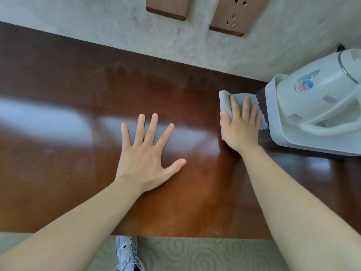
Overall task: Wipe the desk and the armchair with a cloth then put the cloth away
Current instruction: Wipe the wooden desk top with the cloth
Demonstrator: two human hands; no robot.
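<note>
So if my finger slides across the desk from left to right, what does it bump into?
Left hand → right hand pressing the blue cloth → white kettle on its tray.

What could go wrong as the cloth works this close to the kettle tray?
The right hand presses the grey cloth right beside the white tray holding the electric kettle; a further sweep could shove the tray or jolt the kettle. The left hand lies flat on the glossy desk and may leave prints on wiped wood.
</note>
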